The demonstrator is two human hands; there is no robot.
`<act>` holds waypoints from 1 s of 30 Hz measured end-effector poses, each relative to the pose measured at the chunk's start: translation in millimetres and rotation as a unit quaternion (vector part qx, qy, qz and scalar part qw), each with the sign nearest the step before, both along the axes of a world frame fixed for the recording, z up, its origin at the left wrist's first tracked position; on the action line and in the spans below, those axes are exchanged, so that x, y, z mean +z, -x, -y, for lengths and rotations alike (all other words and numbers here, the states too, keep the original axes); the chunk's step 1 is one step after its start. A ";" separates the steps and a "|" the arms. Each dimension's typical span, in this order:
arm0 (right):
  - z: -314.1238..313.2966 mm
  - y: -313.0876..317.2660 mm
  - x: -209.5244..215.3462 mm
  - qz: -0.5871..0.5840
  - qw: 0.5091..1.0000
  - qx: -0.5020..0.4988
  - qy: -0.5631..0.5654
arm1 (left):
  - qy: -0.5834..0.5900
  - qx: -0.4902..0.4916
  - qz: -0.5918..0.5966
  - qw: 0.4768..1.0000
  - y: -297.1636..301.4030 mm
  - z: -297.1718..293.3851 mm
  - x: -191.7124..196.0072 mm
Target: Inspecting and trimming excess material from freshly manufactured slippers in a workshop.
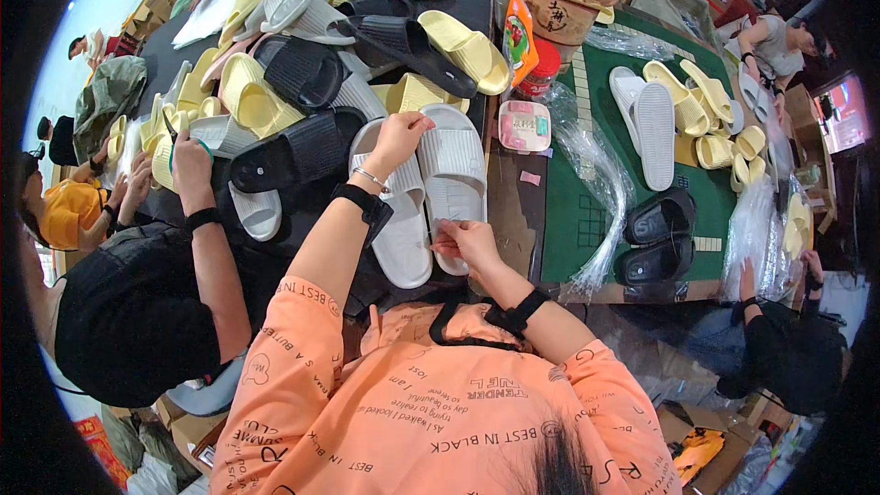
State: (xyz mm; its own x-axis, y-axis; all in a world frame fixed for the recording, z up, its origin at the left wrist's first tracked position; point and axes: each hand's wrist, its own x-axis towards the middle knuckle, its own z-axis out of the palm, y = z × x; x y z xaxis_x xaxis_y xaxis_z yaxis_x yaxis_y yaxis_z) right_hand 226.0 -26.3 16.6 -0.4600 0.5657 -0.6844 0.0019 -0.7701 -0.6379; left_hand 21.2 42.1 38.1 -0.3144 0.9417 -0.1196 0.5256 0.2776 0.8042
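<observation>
A pair of pale grey slide sandals lies side by side on the dark table in front of me, toes pointing away: a left slide [403,243] and a right slide [456,154]. Above the gap between their straps is my left hand [401,139], fingers pinched together; what they hold, if anything, is too small to make out. My right hand [467,243] is closed in a pinch over the heel of the right slide. Something thin may be between those fingers, but I cannot name it.
Beyond my left hand a heap of black [307,148], yellow [254,92] and grey slides covers the table. At right, a green mat [573,257] bears clear plastic bags [600,183], more slides and a red-lidded jar [539,69]. A person in black [137,312] works close at left.
</observation>
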 end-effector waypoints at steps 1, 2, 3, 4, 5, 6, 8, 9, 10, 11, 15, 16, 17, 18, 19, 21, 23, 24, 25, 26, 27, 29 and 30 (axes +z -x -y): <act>0.1 1.3 -1.9 0.001 1.000 -0.001 0.000 | -0.013 -0.002 -0.005 1.000 -0.7 0.3 0.1; -0.6 3.1 -5.8 0.003 1.000 0.002 -0.011 | -0.012 -0.002 -0.004 1.000 -0.9 0.5 0.3; -1.9 4.3 -8.5 0.006 1.000 0.004 -0.022 | -0.001 0.001 -0.011 1.000 -1.2 -0.3 0.5; -2.7 5.1 -11.1 0.007 1.000 0.003 -0.022 | 0.010 0.004 -0.018 1.000 -1.5 -1.0 0.7; -3.5 5.7 -13.7 0.014 1.000 -0.001 -0.027 | 0.010 0.003 -0.017 1.000 -2.5 -1.6 0.6; -4.5 7.7 -15.1 0.019 0.999 -0.003 -0.033 | -0.002 0.002 -0.014 1.000 -1.4 -1.4 -1.4; -8.1 11.7 -17.7 0.044 0.998 0.011 -0.047 | -0.014 0.002 -0.011 1.000 1.9 -0.9 -4.6; -10.0 12.3 -19.7 0.071 0.995 0.023 -0.060 | -0.016 0.000 -0.009 1.000 1.7 -0.9 -5.7; -11.4 14.5 -22.5 0.071 0.995 0.022 -0.060 | -0.018 -0.001 -0.008 1.000 1.5 -1.0 -6.7; -12.4 18.6 -25.4 0.100 0.987 -0.001 -0.125 | -0.018 -0.002 -0.008 1.000 1.3 -1.0 -7.5; -23.6 36.0 -30.1 0.120 0.956 -0.094 -0.250 | -0.024 -0.003 -0.003 1.000 0.7 -2.8 -6.6; -26.0 40.7 -26.0 0.119 0.956 -0.094 -0.250 | -0.018 -0.002 -0.008 1.000 0.0 -2.1 -5.6; -28.2 45.0 -21.7 0.072 0.969 -0.115 -0.206 | -0.018 -0.001 -0.009 1.000 -0.8 -1.4 -4.7; -29.5 49.4 -13.6 0.024 0.977 -0.134 -0.161 | -0.014 0.004 -0.002 1.000 -0.7 -0.4 -5.8; -29.8 53.9 -7.7 -0.009 0.979 -0.154 -0.133 | -0.010 0.009 0.004 1.000 -0.1 0.1 -6.4; -38.4 55.9 -13.9 -0.014 0.979 -0.175 -0.105 | -0.011 -0.008 0.003 1.000 -1.5 -2.0 -7.6; -48.1 54.5 -24.2 -0.020 0.977 -0.199 -0.069 | 0.003 -0.038 0.024 0.999 -4.4 -4.9 -7.3; -48.7 55.8 -24.3 -0.023 0.978 -0.198 -0.068 | 0.003 -0.037 0.021 0.999 -2.3 -5.5 -10.2; -49.1 57.4 -24.5 -0.057 0.974 -0.216 -0.048 | 0.002 -0.045 0.014 0.999 -0.6 -6.0 -13.2; -49.1 59.2 -24.7 -0.091 0.968 -0.234 -0.028 | 0.002 -0.053 0.008 0.999 1.8 -6.5 -15.8; -49.3 60.0 -27.7 -0.087 0.968 -0.234 -0.027 | 0.002 -0.060 0.030 0.998 3.6 -7.8 -17.4; -51.5 56.2 -33.7 -0.136 0.967 -0.211 -0.049 | 0.019 -0.065 0.041 0.997 6.0 -12.7 -20.3; -51.7 56.1 -28.8 -0.179 0.964 -0.185 -0.071 | 0.035 -0.066 0.058 0.996 6.2 -13.4 -18.1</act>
